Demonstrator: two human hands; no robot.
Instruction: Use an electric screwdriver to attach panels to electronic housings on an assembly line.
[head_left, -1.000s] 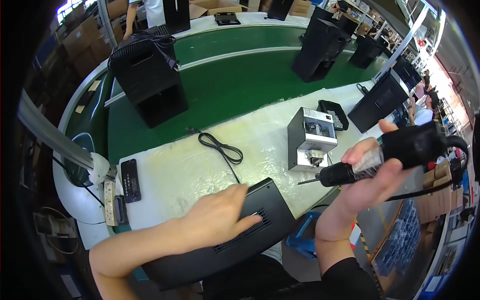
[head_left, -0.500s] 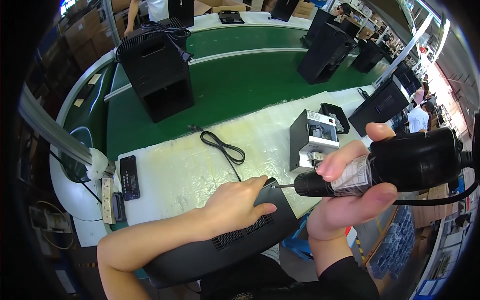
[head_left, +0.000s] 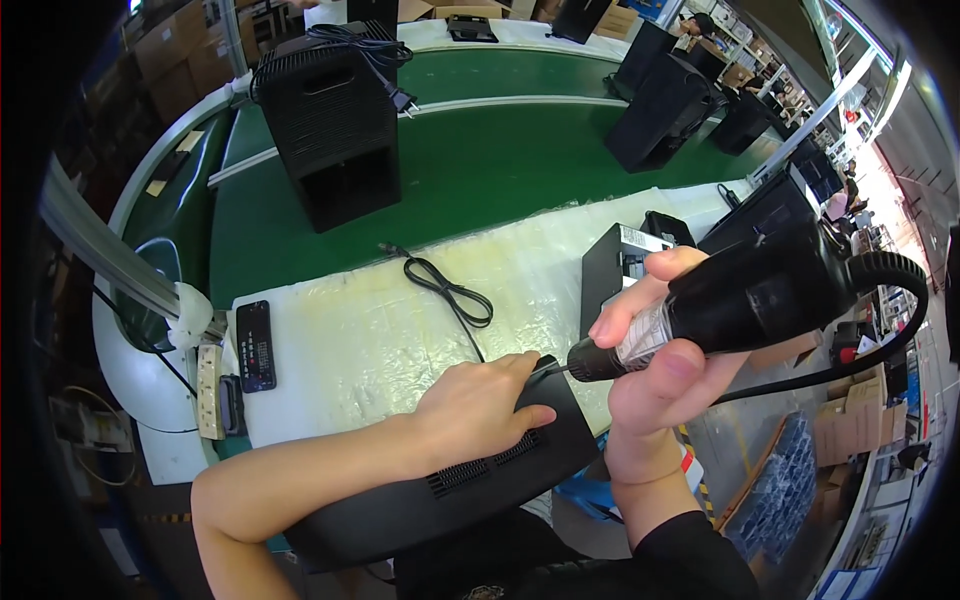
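A long black casing with vent slots [head_left: 400, 520] lies across the front, close against my body. My left hand [head_left: 478, 405] is closed over its far right end, the thumb stretched toward the vents and the fingertips by the corner. In my right hand [head_left: 665, 365] is a black corded electric screwdriver [head_left: 765, 290], tilted with its cable end up to the right. Its thin bit reaches the casing's corner beside my left fingertips. Whether a screw sits under the bit I cannot make out. A coiled black cable [head_left: 450, 290] runs on the bench up to the casing.
A grey-black boxed device [head_left: 610, 270] stands behind the screwdriver, partly hidden. On the left lie a dark remote-like panel [head_left: 255, 345] and a power strip [head_left: 209, 390]. Beyond the wrapped bench top [head_left: 340, 340], several black tower cabinets [head_left: 335, 130] stand along a green conveyor [head_left: 480, 170].
The screwdriver has swung to a steeper tilt and moved left, its nose closer to the casing's corner. My left hand stays on the casing. The view has shifted slightly.
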